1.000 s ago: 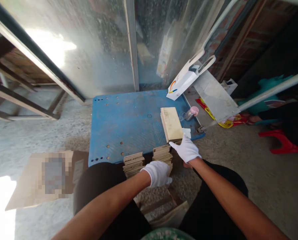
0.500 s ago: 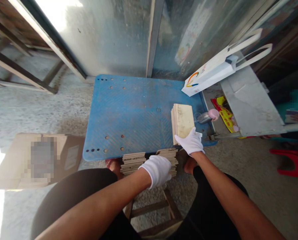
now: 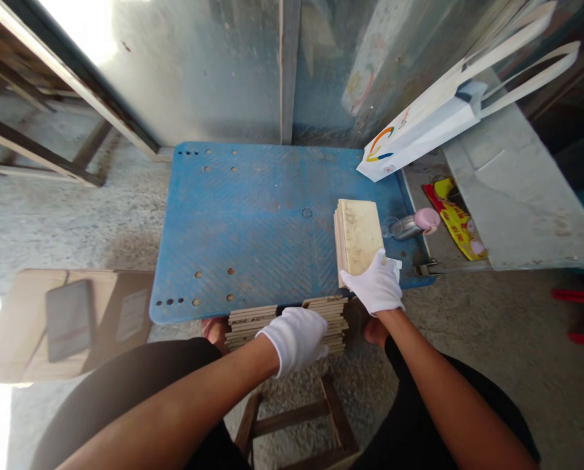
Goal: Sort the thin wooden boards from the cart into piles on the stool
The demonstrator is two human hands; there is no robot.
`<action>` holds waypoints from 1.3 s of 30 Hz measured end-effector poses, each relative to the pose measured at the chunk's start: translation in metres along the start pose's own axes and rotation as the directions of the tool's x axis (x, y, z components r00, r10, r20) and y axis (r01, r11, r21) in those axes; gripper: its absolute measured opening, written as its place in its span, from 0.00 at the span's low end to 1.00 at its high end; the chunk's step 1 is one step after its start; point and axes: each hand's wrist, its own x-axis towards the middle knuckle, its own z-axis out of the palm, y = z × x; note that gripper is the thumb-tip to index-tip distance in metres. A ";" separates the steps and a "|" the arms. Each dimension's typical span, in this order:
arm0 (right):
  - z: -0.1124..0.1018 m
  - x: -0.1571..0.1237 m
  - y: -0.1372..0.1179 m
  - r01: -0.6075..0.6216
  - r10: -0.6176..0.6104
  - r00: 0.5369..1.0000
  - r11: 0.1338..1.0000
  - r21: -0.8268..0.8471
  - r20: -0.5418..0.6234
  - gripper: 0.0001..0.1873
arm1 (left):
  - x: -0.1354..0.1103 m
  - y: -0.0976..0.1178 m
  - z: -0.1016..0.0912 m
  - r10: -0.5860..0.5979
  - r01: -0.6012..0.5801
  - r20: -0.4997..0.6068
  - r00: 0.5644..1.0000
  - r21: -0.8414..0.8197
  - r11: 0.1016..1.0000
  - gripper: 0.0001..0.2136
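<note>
A stack of thin pale boards (image 3: 362,228) lies near the right end of the blue plastic table (image 3: 243,215). My right hand (image 3: 375,285), in a white glove, spans the near end of this stack, thumb at its left side and fingers at its right. Below the table's near edge stand two more piles of thin boards, a left pile (image 3: 247,324) and a right pile (image 3: 338,326). My left hand (image 3: 296,339), also gloved in white, is at the near side of these piles with curled fingers. What it holds, if anything, is hidden.
A white paper bag (image 3: 419,134) leans at the back right corner. Beside the board stack lies a bottle with a pink lid (image 3: 425,220). To the left a cardboard box (image 3: 108,320) carries a dark flat slab (image 3: 68,320). A wooden stool (image 3: 292,418) stands between my legs.
The camera view has shifted and come slightly closer. Both hands keep nearly the same places by the boards; my left hand has moved slightly left and down in view.
</note>
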 end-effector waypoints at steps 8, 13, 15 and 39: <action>-0.014 -0.002 0.017 0.045 -0.045 0.999 0.999 -0.017 -0.002 0.61 | 0.023 -0.004 0.003 -0.049 0.028 -0.092 0.995 -0.213 0.977 0.19; -0.026 -0.012 0.033 0.084 -0.084 0.996 0.993 0.079 0.000 0.58 | 0.034 0.000 0.004 -0.046 -0.060 -0.164 0.985 -0.586 0.808 0.22; -0.034 -0.019 0.038 0.083 -0.088 0.995 0.989 0.120 0.040 0.55 | 0.038 0.003 0.000 -0.056 -0.101 -0.181 0.982 -0.749 0.655 0.22; -0.022 -0.075 0.042 0.210 -0.250 0.928 0.963 0.168 0.276 0.55 | 0.064 -0.004 0.024 -0.233 -0.111 -0.027 0.972 -0.928 -0.355 0.26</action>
